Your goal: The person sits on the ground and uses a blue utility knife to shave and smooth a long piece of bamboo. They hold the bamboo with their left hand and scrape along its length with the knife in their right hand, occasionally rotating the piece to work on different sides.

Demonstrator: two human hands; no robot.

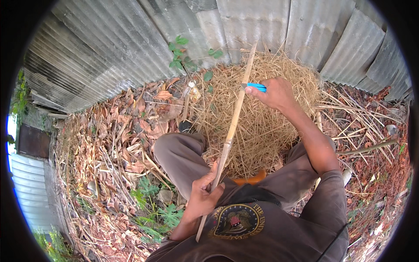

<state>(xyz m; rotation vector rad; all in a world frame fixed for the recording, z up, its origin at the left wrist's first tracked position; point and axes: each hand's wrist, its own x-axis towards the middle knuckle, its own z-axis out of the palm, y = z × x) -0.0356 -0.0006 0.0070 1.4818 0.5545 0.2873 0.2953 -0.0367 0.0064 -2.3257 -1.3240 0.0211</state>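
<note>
A long, pale bamboo strip [235,117] slants up and away from my lap, its far end over a heap of dry shavings or straw [266,122]. My left hand [204,194] is closed around the strip's lower part, close to my body. My right hand [279,92] grips a blue-handled cutter knife [256,87] farther up. The knife's grey blade end touches the strip near its upper part; the exact angle of its edge is too small to tell.
Corrugated metal sheets [253,26] form a wall beyond the heap. Dry leaves [131,118] cover the ground on the left, with green plants [170,215] near my left arm. Loose thin sticks [362,118] lie on the right. Something orange [251,179] shows between my legs.
</note>
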